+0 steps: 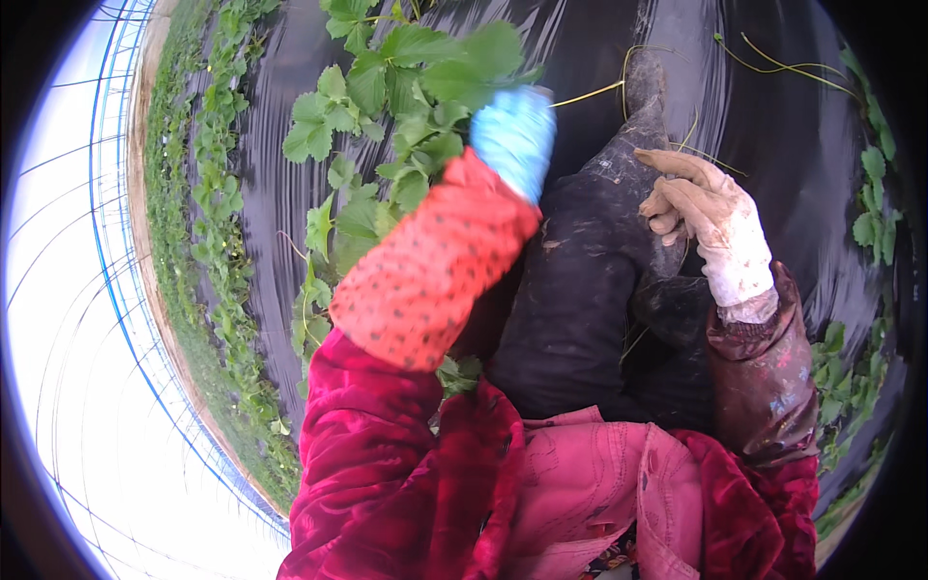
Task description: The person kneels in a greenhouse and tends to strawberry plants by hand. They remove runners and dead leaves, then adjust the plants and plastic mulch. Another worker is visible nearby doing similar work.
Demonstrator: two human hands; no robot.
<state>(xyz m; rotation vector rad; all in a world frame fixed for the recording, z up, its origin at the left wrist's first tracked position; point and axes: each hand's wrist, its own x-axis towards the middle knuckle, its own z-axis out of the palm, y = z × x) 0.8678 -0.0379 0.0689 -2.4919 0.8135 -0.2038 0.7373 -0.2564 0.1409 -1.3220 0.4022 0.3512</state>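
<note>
My left hand, in a blue glove that is blurred by motion, is beside the leaves of a strawberry plant. A thin yellow-green stem runs out to the right from near it; whether the hand holds the stem or a leaf cannot be told. My right hand, in a soiled tan and white glove, hovers by my dark-clad lower leg with fingers bent and slightly apart. No object shows between those fingers. A thin stem passes close to its fingertips.
Black plastic mulch film covers the ground, with loose runners lying on it at the upper right. More strawberry plants stand along the right edge, and rows of plants run down the left. Beyond them is a greenhouse frame.
</note>
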